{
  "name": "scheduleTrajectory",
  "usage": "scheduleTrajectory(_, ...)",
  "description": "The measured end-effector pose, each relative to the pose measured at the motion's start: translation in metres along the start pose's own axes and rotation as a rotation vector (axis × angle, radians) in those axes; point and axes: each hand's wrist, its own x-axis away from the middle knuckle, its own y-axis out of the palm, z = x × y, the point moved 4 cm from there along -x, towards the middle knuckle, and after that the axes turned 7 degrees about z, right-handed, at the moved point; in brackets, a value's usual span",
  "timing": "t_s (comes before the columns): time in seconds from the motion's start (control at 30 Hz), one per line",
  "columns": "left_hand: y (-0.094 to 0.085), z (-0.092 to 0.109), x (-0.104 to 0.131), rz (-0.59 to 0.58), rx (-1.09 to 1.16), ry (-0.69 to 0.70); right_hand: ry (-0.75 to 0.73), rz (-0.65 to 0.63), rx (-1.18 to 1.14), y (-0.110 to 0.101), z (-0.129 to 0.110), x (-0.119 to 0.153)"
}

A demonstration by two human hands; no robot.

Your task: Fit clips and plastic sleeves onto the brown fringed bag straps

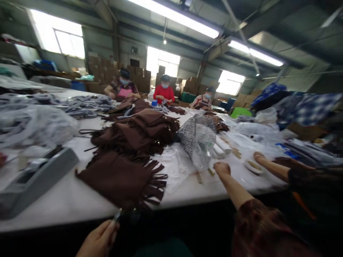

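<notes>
My left hand [98, 238] is at the bottom of the view, its fingers closed on a small shiny metal piece [117, 215] by the front edge of a dark brown fringed bag [115, 176]. The bag lies flat at the table's edge; whether the metal piece is attached to it is unclear. My right hand [222, 168] reaches out over the table, fingers curled down beside a small tan strip [211, 172]. Whatever it pinches is hidden. Another tan strip [199, 177] lies to its left.
Behind the bag rises a pile of brown fringed bags [136, 130]. A grey tape dispenser [40, 178] stands at left. A grey patterned item in clear plastic [198, 139] sits mid-table. A co-worker's hand [259, 157] is by a white dish [253, 167]. Several people work across the table.
</notes>
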Motion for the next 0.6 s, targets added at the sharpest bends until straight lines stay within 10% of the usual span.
scheduleTrajectory(0.2, -0.002, -0.001, 0.003, -0.046, -0.208, 0.155, -0.037, -0.019, -0.434, 0.019, -0.002, 0.094)
scheduleTrajectory(0.43, -0.003, 0.017, 0.021, 0.036, -0.501, 0.357, -0.436, -0.928, -0.815, 0.059, -0.134, 0.324)
scheduleTrajectory(0.6, -0.006, 0.014, 0.023, 0.047, -0.584, 0.447, -0.394, -1.082, -0.808, 0.082, -0.186, 0.371)
